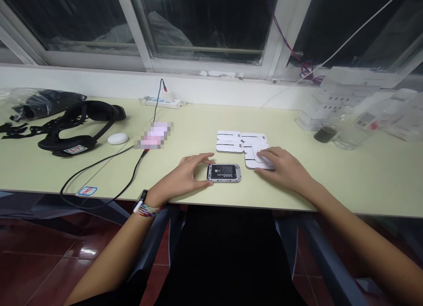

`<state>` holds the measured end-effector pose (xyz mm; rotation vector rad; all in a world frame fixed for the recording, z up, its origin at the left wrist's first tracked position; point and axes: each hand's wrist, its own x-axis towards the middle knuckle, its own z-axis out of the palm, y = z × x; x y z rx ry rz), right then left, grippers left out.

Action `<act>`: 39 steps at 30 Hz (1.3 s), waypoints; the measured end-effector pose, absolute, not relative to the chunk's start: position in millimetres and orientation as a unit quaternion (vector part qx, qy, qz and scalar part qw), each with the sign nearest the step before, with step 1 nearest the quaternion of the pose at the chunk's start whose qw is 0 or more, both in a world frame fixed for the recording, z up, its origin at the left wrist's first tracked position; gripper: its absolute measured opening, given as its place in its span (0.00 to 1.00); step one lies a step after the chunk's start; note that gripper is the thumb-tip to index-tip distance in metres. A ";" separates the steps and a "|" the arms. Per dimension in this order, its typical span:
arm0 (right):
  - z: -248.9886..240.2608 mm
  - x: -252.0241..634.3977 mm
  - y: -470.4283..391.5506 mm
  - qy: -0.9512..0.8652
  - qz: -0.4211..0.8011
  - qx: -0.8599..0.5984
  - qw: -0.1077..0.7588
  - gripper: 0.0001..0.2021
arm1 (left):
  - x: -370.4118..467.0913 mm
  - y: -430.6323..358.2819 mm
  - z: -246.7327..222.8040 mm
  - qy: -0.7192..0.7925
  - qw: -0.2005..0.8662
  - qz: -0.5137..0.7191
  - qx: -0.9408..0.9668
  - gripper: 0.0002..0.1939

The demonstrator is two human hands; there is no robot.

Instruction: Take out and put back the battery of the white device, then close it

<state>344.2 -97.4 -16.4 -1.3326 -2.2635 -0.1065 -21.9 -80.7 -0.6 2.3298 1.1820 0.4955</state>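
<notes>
A small rectangular device (pixel 240 179) lies on the table, its exposed black battery (pixel 226 171) marked 3000mAh. My left hand (pixel 180 176) reaches around its left end, thumb at the near edge and fingers at the far edge. To the right, my right hand (pixel 284 167) has its fingertips on a thin white cover (pixel 254 152), with the thumb lower down. That cover sits askew over a white rounded rectangular piece (pixel 250 163). Several similar white pieces (pixel 229 146) with black lines and letters lie side by side just beyond the device. My right fingers partly hide the cover.
At the left are a black headset (pixel 95 136), a white oval object (pixel 118 139) and a blurred-out phone (pixel 155 135) on a black cable (pixel 132 176). A power strip (pixel 163 102) stands near the wall. White boxes (pixel 340 96) and a clear container (pixel 346 138) occupy the right.
</notes>
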 end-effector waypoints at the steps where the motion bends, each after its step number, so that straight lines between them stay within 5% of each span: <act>1: -17.5 345.8 -100.5 -0.842 -0.046 -0.475 0.253 0.18 | -21.9 -80.8 -0.6 0.431 0.239 0.181 0.851 0.41; 6: -11.0 335.4 -116.1 -0.880 -0.072 -0.383 0.271 0.14 | -21.7 -80.3 -1.7 0.425 0.236 0.187 0.853 0.41; 13: 0.7 275.2 -119.0 -0.735 0.108 -0.441 0.504 0.10 | -22.6 -78.5 -4.8 0.424 0.230 0.193 0.854 0.42; 17: -6.4 253.2 -102.9 -0.733 0.215 -0.452 0.462 0.08 | -23.4 -78.6 -6.7 0.436 0.223 0.190 0.851 0.41; 26: -12.1 263.3 -87.6 -0.803 0.158 -0.455 0.350 0.04 | -22.8 -78.0 -6.4 0.424 0.232 0.189 0.855 0.34; 35: -12.7 281.1 -96.6 -0.853 0.102 -0.376 0.347 0.04 | -23.9 -74.8 -10.2 0.397 0.222 0.190 0.870 0.32; 39: -11.8 291.5 -101.1 -0.884 0.098 -0.343 0.300 0.09 | -23.2 -75.8 -9.0 0.389 0.220 0.192 0.874 0.32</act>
